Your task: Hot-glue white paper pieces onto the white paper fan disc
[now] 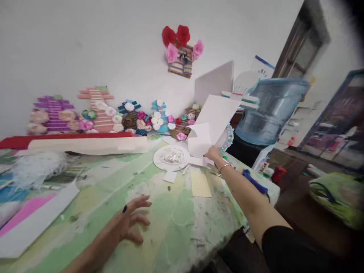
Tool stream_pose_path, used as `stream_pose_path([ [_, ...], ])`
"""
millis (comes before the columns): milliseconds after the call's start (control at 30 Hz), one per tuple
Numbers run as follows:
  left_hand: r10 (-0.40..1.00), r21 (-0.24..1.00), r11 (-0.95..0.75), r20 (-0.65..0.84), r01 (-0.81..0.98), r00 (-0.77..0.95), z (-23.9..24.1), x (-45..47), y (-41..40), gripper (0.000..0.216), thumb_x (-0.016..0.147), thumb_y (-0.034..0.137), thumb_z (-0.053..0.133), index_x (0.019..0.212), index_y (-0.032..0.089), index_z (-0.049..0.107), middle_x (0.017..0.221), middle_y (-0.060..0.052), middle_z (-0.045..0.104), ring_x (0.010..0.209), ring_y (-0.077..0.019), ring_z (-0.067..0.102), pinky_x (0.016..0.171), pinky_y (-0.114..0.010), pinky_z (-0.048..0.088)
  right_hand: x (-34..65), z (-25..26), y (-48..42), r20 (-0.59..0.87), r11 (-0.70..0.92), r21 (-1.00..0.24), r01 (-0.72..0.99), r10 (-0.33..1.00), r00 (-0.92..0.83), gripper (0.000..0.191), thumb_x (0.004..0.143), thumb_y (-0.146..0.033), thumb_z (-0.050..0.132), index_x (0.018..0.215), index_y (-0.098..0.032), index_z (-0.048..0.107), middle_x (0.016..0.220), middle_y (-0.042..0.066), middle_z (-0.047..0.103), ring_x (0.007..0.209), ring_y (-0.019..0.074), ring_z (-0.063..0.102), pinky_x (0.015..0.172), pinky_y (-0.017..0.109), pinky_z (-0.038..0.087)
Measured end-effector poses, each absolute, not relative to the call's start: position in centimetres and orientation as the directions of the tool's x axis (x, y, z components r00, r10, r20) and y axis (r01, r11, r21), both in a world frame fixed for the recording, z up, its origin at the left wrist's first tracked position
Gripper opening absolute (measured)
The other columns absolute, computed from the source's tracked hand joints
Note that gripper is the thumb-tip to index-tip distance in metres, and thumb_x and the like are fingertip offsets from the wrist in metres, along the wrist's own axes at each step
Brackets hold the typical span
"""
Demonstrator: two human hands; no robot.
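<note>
Has the left hand (125,222) with fingers (141,200) apart over the near bench (159,235), right hand (214,154) at cut white paper (200,144), farther off. Shows a round white paddle (171,157) left of that, flowers (157,121) by the far wall (119,60).

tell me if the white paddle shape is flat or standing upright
Flat: the white paddle shape lies on the table, its round face visible.

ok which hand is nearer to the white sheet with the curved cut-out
Right: the right hand is at the sheet's lower right edge, seemingly touching it. The left hand is well apart, lower left of it at the table's near side.
</note>
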State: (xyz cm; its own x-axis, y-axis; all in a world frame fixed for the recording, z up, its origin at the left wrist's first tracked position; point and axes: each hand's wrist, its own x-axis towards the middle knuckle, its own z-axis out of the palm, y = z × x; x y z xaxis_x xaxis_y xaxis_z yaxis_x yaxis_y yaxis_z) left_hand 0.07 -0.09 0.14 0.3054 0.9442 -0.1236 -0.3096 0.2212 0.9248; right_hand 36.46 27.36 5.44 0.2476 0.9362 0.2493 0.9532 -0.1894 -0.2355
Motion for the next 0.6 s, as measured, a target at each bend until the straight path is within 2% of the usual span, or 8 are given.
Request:
stream_pose_path([
  [133, 0.943, 0.931, 0.228, -0.138, -0.284, 0.303, 0.6, 0.2, -0.1, 0.045, 0.077, 0.05, 0.054, 0.117, 0.029, 0.053, 0.119, -0.012, 0.048, 0.077, -0.0238, 0.058, 0.046, -0.033, 0.054, 35.7, 5.3, 27.8, 0.257, -0.27, -0.284, 0.92, 0.903, 0.344, 0.034, 0.086, -0.032, 0.053, 0.116, -0.015, 0.052, 0.114, 0.009, 0.055, 0.096, 0.0197, 0.057, 0.08, 0.04, 0.049],
  [267, 0.932, 0.922, 0.294, -0.219, -0.251, 0.288, 0.3, 0.1, 0.4, 0.046, 0.074, 0.052, 0.056, 0.113, 0.028, 0.054, 0.118, -0.012, 0.048, 0.073, -0.0229, 0.058, 0.042, -0.033, 0.054, 34.5, 5.6, 28.0, 0.32, -0.291, -0.307, 0.906, 0.865, 0.386, 0.034, 0.086, -0.032, 0.053, 0.115, -0.014, 0.052, 0.114, 0.009, 0.055, 0.096, 0.0196, 0.057, 0.079, 0.04, 0.049],
  [367, 0.929, 0.917, 0.315, -0.245, -0.243, 0.278, -0.5, 0.0, 0.8, 0.047, 0.074, 0.052, 0.057, 0.114, 0.028, 0.053, 0.121, -0.012, 0.047, 0.073, -0.0226, 0.059, 0.041, -0.033, 0.054, 32.9, 5.9, 27.6, 0.395, -0.237, -0.289, 0.927, 0.853, 0.342, 0.035, 0.086, -0.032, 0.053, 0.117, -0.014, 0.051, 0.117, 0.01, 0.053, 0.098, 0.0205, 0.056, 0.081, 0.041, 0.048],
  [433, 0.928, 0.917, 0.31, -0.236, -0.25, 0.287, -0.9, -0.1, 1.0, 0.048, 0.074, 0.052, 0.056, 0.115, 0.028, 0.052, 0.123, -0.013, 0.046, 0.073, -0.0227, 0.059, 0.041, -0.033, 0.054, 31.3, 5.8, 27.2, 0.41, -0.15, -0.259, 0.954, 0.877, 0.249, 0.036, 0.086, -0.032, 0.052, 0.118, -0.015, 0.05, 0.118, 0.01, 0.053, 0.1, 0.021, 0.055, 0.082, 0.042, 0.047],
  [500, 0.928, 0.917, 0.308, -0.231, -0.254, 0.292, -1.2, -0.1, 1.1, 0.049, 0.073, 0.053, 0.056, 0.116, 0.028, 0.052, 0.123, -0.013, 0.045, 0.073, -0.0227, 0.059, 0.041, -0.033, 0.054, 29.5, 5.6, 27.1, 0.355, -0.055, -0.233, 0.971, 0.924, 0.138, 0.034, 0.087, -0.032, 0.052, 0.117, -0.016, 0.051, 0.117, 0.009, 0.054, 0.099, 0.0203, 0.056, 0.082, 0.041, 0.048],
  [600, 0.932, 0.919, 0.296, -0.218, -0.261, 0.291, -1.0, -0.2, 0.9, 0.049, 0.074, 0.053, 0.055, 0.116, 0.029, 0.052, 0.122, -0.013, 0.045, 0.073, -0.0226, 0.059, 0.041, -0.034, 0.054, 27.1, 5.2, 27.2, 0.194, 0.008, -0.223, 0.975, 0.98, 0.036, 0.033, 0.087, -0.032, 0.052, 0.115, -0.016, 0.052, 0.115, 0.009, 0.055, 0.096, 0.0194, 0.057, 0.08, 0.04, 0.049],
])
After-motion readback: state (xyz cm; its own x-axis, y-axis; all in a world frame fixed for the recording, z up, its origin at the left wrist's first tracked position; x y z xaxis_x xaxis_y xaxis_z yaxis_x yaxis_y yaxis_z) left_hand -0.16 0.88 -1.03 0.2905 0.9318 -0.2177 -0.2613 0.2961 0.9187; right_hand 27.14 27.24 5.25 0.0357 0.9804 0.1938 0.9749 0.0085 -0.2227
